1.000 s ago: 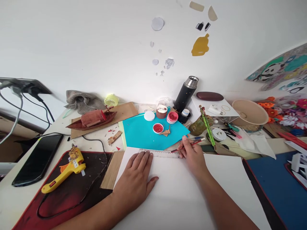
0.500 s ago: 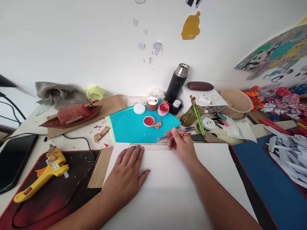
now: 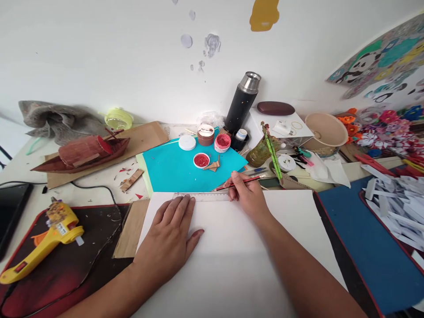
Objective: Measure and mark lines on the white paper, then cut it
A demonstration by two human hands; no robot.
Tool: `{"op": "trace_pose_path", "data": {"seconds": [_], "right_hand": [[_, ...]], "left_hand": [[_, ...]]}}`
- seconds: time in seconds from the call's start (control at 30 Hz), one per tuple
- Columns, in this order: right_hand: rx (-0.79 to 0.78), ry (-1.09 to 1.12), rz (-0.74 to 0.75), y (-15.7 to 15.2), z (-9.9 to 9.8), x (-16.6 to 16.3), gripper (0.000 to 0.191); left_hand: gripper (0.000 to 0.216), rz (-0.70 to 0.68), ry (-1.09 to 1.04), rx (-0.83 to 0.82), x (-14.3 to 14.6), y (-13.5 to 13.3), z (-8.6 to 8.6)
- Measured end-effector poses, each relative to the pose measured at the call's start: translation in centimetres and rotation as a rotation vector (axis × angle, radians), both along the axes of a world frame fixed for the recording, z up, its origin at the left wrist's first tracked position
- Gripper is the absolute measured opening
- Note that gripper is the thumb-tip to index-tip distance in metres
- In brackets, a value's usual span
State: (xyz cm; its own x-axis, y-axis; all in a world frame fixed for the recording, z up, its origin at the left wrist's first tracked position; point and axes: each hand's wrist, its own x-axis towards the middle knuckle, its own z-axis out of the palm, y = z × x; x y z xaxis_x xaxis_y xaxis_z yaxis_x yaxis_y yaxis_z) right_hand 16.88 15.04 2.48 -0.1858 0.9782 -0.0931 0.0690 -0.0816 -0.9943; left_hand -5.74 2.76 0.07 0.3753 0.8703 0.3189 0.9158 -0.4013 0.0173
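A large white sheet of paper (image 3: 232, 247) lies in front of me. Along its far edge rests a clear ruler (image 3: 208, 197). My left hand (image 3: 172, 225) lies flat on the paper, thumb apart, with its fingertips on the ruler's left part. Near the ruler's right end, my right hand (image 3: 247, 196) grips a red and black pencil (image 3: 232, 183), whose tip points left over the ruler's far edge. Beyond the ruler is a turquoise sheet (image 3: 172, 168) with a jar of red paint (image 3: 222, 142) and a red-smeared lid (image 3: 202, 160) on it.
A yellow glue gun (image 3: 59, 229) and a red model boat (image 3: 86, 152) are on the left. At the back stand a black thermos (image 3: 243, 101) and a murky jar (image 3: 260, 152) with brushes. A beige bowl (image 3: 326, 128) and a pile of white paper strips (image 3: 397, 203) are on the right.
The whole scene has shifted slightly left and up in view. Both hands keep nearly the same places on the ruler, and the pencil lies at a slightly different slant.
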Motion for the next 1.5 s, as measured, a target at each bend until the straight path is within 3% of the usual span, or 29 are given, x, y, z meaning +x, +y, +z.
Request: {"op": "trace_pose_path", "data": {"seconds": [0.5, 0.87, 1.5], "right_hand": [[0.011, -0.049, 0.015, -0.4, 0.3, -0.2, 0.063], [-0.021, 0.032, -0.076, 0.2, -0.7, 0.4, 0.064], [-0.006, -0.022, -0.151, 1.0, -0.2, 1.6, 0.066]], "left_hand": [[0.065, -0.008, -0.012, -0.029, 0.0, 0.0, 0.1], [0.066, -0.019, -0.020, -0.020, -0.1, 0.0, 0.0], [0.070, -0.028, -0.054, -0.026, -0.3, 0.1, -0.1]]}}
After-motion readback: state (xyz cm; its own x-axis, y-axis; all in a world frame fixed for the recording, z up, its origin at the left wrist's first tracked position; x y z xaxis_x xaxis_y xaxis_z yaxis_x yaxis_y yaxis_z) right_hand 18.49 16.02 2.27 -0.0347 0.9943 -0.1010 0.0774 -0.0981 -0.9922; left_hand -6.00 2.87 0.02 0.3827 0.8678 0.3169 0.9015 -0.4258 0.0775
